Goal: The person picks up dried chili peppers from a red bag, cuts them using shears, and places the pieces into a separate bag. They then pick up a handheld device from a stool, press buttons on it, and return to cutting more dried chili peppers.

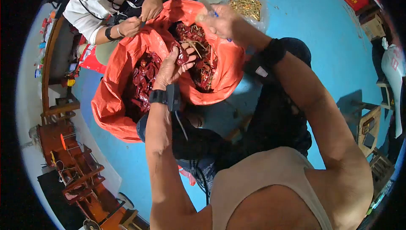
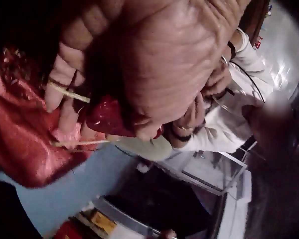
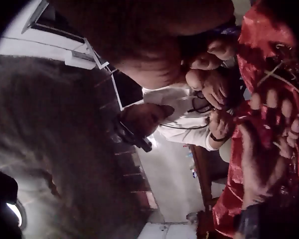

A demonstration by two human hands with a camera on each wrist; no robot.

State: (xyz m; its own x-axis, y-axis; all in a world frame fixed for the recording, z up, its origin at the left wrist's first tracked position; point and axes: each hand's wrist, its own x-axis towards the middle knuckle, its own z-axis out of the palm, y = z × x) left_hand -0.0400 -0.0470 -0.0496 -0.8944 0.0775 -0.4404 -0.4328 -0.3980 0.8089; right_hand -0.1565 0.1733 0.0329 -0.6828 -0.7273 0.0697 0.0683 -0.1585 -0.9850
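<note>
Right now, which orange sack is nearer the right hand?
The right sack in the head view: the right hand shows at its edge; the left sack lies farther off.

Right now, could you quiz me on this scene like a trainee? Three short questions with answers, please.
1. What lies in the clear bag on the blue floor?
2. True or false: the other person's sleeves are black.
3. Fill in: the camera wearer holds dark red pods with the ____.

Key:
1. Yellowish, stalk-like bits.
2. False; the visible sleeve is white.
3. Left hand.
</note>
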